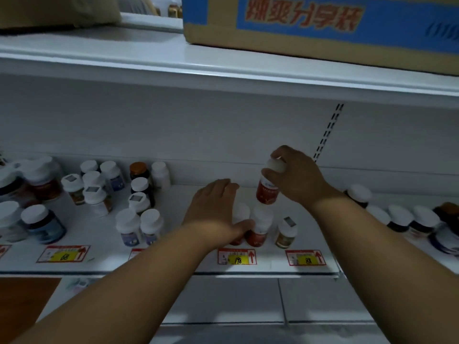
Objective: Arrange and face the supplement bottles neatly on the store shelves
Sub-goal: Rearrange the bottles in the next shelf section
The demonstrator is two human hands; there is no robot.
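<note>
Meanwhile the right hand (296, 176) grips a red-labelled bottle (267, 190) by its white cap above another on the shelf (173, 259), while the left hand (214, 209) seemingly cups a neighbouring bottle (240, 214), thumb curled around it.

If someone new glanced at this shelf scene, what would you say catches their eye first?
Most likely the right hand, gripping a red bottle by its white cap just above another red bottle at mid-shelf. Beside it, the left hand holds a bottle standing at the front, above the yellow 198 price tag. Overhead on the top shelf, a cardboard box with a bright blue panel and red lettering also stands out.
</note>
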